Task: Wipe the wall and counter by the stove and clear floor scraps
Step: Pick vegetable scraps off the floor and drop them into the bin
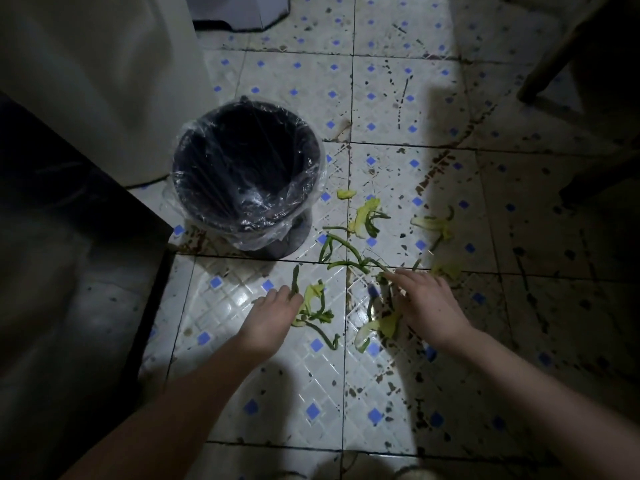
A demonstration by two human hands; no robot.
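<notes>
Green and yellow vegetable scraps (349, 251) lie scattered over the tiled floor (277, 375) to the right of a black bin (247, 174) lined with a clear plastic bag. My left hand (273, 315) rests low on the floor, its fingertips touching a green stem and a yellow leaf piece (313, 297). My right hand (424, 303) reaches over another cluster of scraps (379, 325), fingers spread and touching the stems. Neither hand has visibly lifted anything.
A dark cabinet edge (152, 271) stands at the left, with a pale appliance (104, 81) behind the bin. Wooden furniture legs (554, 53) are at the upper right. The floor tiles are white with blue diamonds and spattered with brown stains. Lighting is dim.
</notes>
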